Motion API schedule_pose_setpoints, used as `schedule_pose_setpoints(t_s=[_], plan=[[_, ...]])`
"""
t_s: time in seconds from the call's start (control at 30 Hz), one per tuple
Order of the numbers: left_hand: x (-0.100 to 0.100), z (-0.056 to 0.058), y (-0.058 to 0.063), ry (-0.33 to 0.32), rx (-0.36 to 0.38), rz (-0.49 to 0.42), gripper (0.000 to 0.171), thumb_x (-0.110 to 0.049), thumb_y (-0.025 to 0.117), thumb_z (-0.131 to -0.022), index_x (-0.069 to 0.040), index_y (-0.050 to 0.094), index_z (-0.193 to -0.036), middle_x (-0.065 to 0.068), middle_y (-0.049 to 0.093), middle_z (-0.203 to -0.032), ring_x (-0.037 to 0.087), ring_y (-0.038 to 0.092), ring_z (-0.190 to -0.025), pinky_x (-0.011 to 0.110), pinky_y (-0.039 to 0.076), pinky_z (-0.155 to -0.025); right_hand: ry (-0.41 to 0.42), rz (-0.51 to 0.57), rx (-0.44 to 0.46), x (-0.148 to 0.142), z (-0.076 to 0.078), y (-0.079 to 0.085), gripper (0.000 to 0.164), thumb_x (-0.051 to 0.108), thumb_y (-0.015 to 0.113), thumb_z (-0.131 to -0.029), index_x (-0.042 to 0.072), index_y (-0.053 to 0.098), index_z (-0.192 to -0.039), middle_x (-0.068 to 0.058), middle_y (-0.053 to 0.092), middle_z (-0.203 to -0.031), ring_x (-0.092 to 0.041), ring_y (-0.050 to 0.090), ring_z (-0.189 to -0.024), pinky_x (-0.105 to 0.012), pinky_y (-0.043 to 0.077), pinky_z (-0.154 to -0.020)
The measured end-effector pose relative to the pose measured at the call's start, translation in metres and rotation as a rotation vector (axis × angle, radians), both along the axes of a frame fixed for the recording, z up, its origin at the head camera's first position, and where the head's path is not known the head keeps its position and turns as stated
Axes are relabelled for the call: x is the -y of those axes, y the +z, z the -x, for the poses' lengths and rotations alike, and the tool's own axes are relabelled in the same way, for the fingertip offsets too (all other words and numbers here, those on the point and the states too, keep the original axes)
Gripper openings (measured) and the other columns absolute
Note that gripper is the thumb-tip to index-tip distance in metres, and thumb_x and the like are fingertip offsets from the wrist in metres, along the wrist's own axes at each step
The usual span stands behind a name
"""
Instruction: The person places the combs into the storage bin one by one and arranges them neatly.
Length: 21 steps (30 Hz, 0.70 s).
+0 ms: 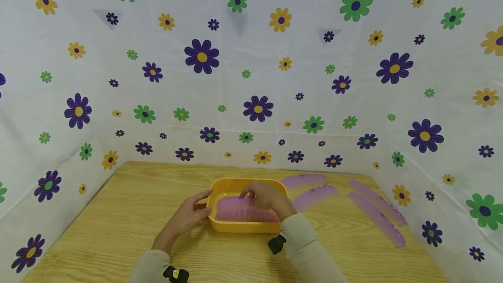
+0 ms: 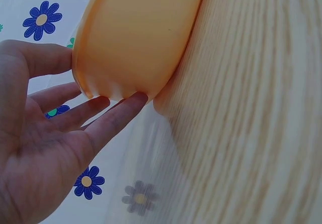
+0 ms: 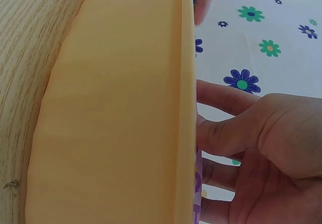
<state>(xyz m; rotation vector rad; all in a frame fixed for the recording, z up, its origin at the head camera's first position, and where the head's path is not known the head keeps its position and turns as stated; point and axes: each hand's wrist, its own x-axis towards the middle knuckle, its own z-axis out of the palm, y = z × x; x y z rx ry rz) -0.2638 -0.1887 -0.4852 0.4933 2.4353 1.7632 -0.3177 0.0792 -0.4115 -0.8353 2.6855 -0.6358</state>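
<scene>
A yellow plastic basin [image 1: 247, 227] stands on the wooden table. Inside it lies a translucent purple comb [image 1: 235, 208], teeth toward the front. My left hand [image 1: 190, 215] holds the basin's left end; in the left wrist view its fingertips [image 2: 138, 99] press the outer wall, with one digit at the rim. My right hand [image 1: 267, 195] reaches over the basin, thumb and index finger pinching the comb's upper edge. In the right wrist view the basin wall [image 3: 110, 108] hides those fingertips, and a strip of purple shows past the rim.
Several more purple combs lie on the right of the table: one [image 1: 304, 180] behind another [image 1: 316, 196] beside the basin, and two more [image 1: 379, 195] [image 1: 377, 217] slanting near the right edge. White flower-printed cloth [image 1: 235, 91] surrounds the table at the back and sides.
</scene>
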Motion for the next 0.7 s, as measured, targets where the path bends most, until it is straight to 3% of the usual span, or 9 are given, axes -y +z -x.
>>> schedule_pose_setpoints(t_s=[0.7], plan=[[-0.0014, -0.0020, 0.0024, 0.017, 0.020, 0.005, 0.061, -0.007, 0.059, -0.103, 0.003, 0.035, -0.158, 0.033, 0.030, -0.163, 0.053, 0.051, -0.137, 0.039, 0.061, -0.098, 0.001, 0.019, 0.031, 0.0001, -0.0012, -0.0026, 0.033, -0.010, 0.064, -0.094, 0.013, 0.078, -0.113, -0.006, 0.068, -0.104, -0.021, 0.057, -0.095, -0.039, 0.059, -0.095]])
